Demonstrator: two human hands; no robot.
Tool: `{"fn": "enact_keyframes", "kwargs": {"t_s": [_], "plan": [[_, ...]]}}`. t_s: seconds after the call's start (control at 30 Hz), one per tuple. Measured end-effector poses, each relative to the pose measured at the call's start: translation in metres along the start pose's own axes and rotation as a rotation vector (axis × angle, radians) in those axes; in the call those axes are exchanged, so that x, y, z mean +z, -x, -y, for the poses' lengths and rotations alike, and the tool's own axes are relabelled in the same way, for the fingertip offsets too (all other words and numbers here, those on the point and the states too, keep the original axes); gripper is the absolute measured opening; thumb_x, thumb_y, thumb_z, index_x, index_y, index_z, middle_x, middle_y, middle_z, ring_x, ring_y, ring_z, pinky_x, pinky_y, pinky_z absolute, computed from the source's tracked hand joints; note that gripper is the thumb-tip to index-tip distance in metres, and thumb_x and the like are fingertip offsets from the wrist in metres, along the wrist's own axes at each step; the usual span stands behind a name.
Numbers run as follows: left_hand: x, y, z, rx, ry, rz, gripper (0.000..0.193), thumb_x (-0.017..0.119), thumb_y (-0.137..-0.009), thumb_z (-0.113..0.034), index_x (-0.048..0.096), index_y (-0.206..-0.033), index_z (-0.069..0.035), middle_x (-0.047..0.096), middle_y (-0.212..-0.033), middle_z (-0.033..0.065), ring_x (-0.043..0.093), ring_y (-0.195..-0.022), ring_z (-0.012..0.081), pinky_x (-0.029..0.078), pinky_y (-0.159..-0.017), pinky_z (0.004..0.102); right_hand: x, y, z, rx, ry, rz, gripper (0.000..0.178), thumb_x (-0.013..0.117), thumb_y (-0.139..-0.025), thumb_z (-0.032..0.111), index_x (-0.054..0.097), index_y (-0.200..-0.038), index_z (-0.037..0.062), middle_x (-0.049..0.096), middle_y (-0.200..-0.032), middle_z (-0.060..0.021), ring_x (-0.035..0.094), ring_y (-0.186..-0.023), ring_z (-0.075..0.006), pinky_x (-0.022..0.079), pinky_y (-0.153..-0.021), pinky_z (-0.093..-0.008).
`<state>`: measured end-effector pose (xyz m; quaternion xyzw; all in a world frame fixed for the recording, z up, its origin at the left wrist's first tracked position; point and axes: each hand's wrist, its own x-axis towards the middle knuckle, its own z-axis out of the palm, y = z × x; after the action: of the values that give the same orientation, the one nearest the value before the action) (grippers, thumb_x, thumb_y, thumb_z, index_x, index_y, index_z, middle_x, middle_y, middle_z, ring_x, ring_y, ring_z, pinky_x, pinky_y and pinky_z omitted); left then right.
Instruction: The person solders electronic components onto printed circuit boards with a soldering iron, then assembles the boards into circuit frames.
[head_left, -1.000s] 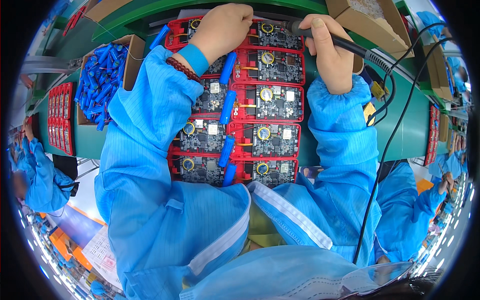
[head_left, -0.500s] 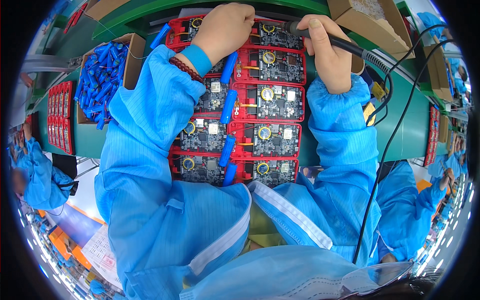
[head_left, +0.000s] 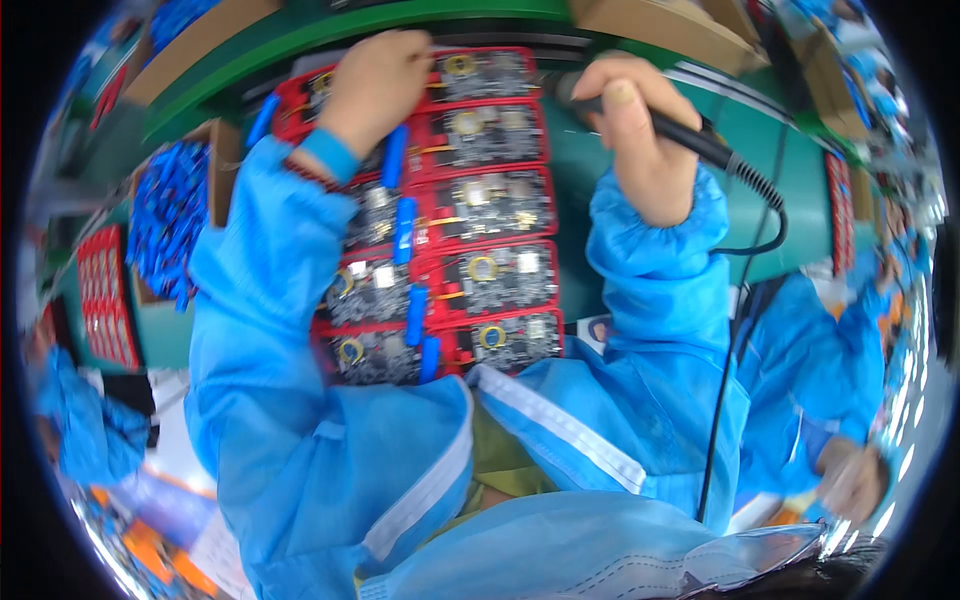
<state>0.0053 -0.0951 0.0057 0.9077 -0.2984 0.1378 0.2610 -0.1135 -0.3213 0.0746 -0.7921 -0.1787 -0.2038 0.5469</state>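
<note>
Red plastic cases (head_left: 548,165) lie in two columns in front of me, holding dark circuit boards (head_left: 495,205) with yellow-ringed round parts. Blue cylindrical battery cells (head_left: 404,230) run down between the columns. My left hand (head_left: 378,85) is over the far end of the left column, its fingers bent and pressed together. Whatever is between those fingertips is hidden. In my right hand (head_left: 645,140) is a soldering iron (head_left: 700,143) with a black handle and cable. Its front end points left, beside the far right case; the tip is blurred.
On the left stands a cardboard box (head_left: 222,165) heaped with blue cells (head_left: 170,215). More red cases (head_left: 105,295) lie beyond it, and others (head_left: 840,210) at the far right. A cardboard box (head_left: 680,30) sits at the back. Co-workers in blue work on both sides.
The whole view has shifted and blurred, with the cases now further left in it. My right hand and the iron have drawn rightward off the far right board. My left hand stays over the cases.
</note>
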Motion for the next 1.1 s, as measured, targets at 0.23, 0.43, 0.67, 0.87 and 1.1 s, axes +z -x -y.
{"fn": "enact_keyframes", "kwargs": {"t_s": [0.23,0.43,0.67,0.87,1.1], "plan": [[-0.002,-0.004,-0.006,-0.037,0.094,0.049,0.012,0.053,-0.082,-0.011,0.055,-0.079,0.000,0.059,-0.082,0.0191,0.056,-0.081,0.0385,0.045,-0.070,0.0445,-0.108,0.074,0.063,-0.010,0.414,-0.123,0.026,0.054,-0.086,0.023,0.062,-0.081,-0.0010,0.062,-0.073,-0.0100,0.052,-0.061,-0.0204,0.041,-0.058,-0.0310],[-0.009,0.003,-0.002,-0.067,0.128,0.082,0.015,0.053,-0.085,-0.014,0.057,-0.084,0.001,0.059,-0.086,0.0189,0.056,-0.083,0.0367,0.045,-0.073,0.0423,-0.155,0.118,0.088,0.053,0.626,-0.298,0.028,0.052,-0.091,0.022,0.061,-0.085,-0.0029,0.055,-0.071,-0.0058,0.044,-0.056,-0.0095,0.032,-0.054,-0.0245],[-0.052,0.030,-0.025,-0.142,0.277,0.117,0.024,0.055,-0.088,-0.019,0.059,-0.100,0.002,0.059,-0.096,0.0174,0.058,-0.086,0.0290,0.046,-0.076,0.0343,-0.187,0.133,0.148,-0.174,0.612,-0.418,0.050,0.046,-0.093,0.044,0.058,-0.089,-0.0042,0.051,-0.072,-0.0088,0.041,-0.054,-0.0082,0.026,-0.048,-0.0215],[-0.114,0.079,-0.064,-0.114,0.333,0.166,0.020,0.054,-0.089,-0.011,0.057,-0.104,0.001,0.059,-0.095,0.0110,0.056,-0.086,0.0189,0.045,-0.077,0.0288,-0.185,0.129,0.123,-0.112,0.557,-0.555,0.043,0.047,-0.095,0.038,0.060,-0.086,-0.0020,0.059,-0.079,-0.0099,0.046,-0.058,-0.0100,0.033,-0.050,-0.0214],[-0.166,0.188,-0.074,-0.306,0.266,0.110,0.019,0.053,-0.090,-0.008,0.057,-0.105,0.001,0.057,-0.100,0.0085,0.055,-0.091,0.0162,0.043,-0.079,0.0264,-0.148,0.116,0.009,0.217,0.235,-0.488,0.022,0.051,-0.093,0.019,0.063,-0.088,0.0021,0.051,-0.067,-0.0016,0.043,-0.057,-0.0054,0.030,-0.050,-0.0201]]}}
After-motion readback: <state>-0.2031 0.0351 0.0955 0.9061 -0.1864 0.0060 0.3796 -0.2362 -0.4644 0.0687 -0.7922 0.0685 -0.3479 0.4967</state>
